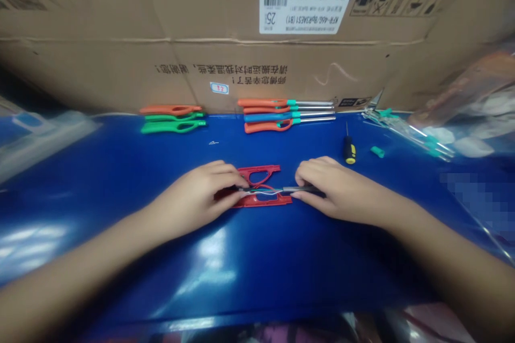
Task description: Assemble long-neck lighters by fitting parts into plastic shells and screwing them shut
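Observation:
Two red plastic lighter handle halves point(265, 201) lie on the blue table in front of me, each with an oval opening. Above them, my right hand point(336, 187) pinches a metal lighter tube point(295, 189) between thumb and fingers. Thin wires point(267, 191), white and dark, run from the tube's left end toward my left hand point(213, 190). The left fingers are closed at the wires' other end, over the left part of the red halves. Whatever small part sits at those fingertips is mostly hidden.
Assembled long lighters point(267, 118), orange and blue, lie along the cardboard point(120, 64) at the back. Green and orange handle pieces point(173, 127) lie left of them. To the right are a screwdriver point(350, 150), a teal cap point(377, 151) and metal tubes point(418, 134). Plastic bags stand at both sides.

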Demonstrator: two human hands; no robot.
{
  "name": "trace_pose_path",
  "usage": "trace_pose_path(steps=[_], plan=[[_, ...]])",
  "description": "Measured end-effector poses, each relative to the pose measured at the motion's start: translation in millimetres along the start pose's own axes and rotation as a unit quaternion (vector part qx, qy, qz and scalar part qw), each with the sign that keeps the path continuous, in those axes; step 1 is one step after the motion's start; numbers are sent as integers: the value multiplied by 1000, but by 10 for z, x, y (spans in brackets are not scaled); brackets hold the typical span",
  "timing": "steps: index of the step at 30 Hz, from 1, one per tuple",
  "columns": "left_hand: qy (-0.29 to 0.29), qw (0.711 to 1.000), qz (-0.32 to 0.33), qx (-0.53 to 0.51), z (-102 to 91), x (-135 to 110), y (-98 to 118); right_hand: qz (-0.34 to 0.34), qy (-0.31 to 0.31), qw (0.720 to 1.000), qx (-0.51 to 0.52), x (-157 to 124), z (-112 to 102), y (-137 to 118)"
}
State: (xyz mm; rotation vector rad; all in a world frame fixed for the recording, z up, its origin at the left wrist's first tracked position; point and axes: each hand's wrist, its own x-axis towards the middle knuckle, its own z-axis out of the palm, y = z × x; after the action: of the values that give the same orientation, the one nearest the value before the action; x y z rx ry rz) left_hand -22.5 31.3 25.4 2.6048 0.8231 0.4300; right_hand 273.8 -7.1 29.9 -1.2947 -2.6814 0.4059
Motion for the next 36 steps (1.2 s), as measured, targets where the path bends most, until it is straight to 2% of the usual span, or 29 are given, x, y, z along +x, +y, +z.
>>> trace_pose_path(steps=[5, 8, 11, 16, 21, 23, 24, 27, 29, 32, 36], plan=[[10, 1000, 10, 0, 50, -11, -31, 120, 22, 990, -72, -21, -29, 78], [19, 1000, 15, -5, 63, -21, -34, 215, 34, 965, -143, -60, -55, 148], [21, 1000, 16, -8, 67, -32, -43, 301, 10, 935, -187, -99, -92, 262], [22, 1000, 20, -7, 70, -34, -51, 404, 2, 899, -170, -156, -182, 515], [20, 999, 26, 6, 65, -29, -28, 447, 12, 883, -144, -203, -221, 720], [21, 999, 27, 9, 57, -30, -15, 420, 36, 896, -135, -200, -228, 714], [22, 999, 27, 10, 51, -31, -10, 380, 54, 916, -119, -190, -229, 683], [32, 999, 27, 5, 35, -36, 5, 167, 69, 983, -10, -140, -212, 493], [36, 999, 23, -10, 30, -38, 16, 62, 19, 996, 68, -100, -173, 325], [42, 998, 12, -42, 33, -35, 37, 14, -16, 996, 87, -54, -94, 118], [53, 997, 11, -53, 48, -33, 51, 20, -38, 995, 89, -41, -56, 18]])
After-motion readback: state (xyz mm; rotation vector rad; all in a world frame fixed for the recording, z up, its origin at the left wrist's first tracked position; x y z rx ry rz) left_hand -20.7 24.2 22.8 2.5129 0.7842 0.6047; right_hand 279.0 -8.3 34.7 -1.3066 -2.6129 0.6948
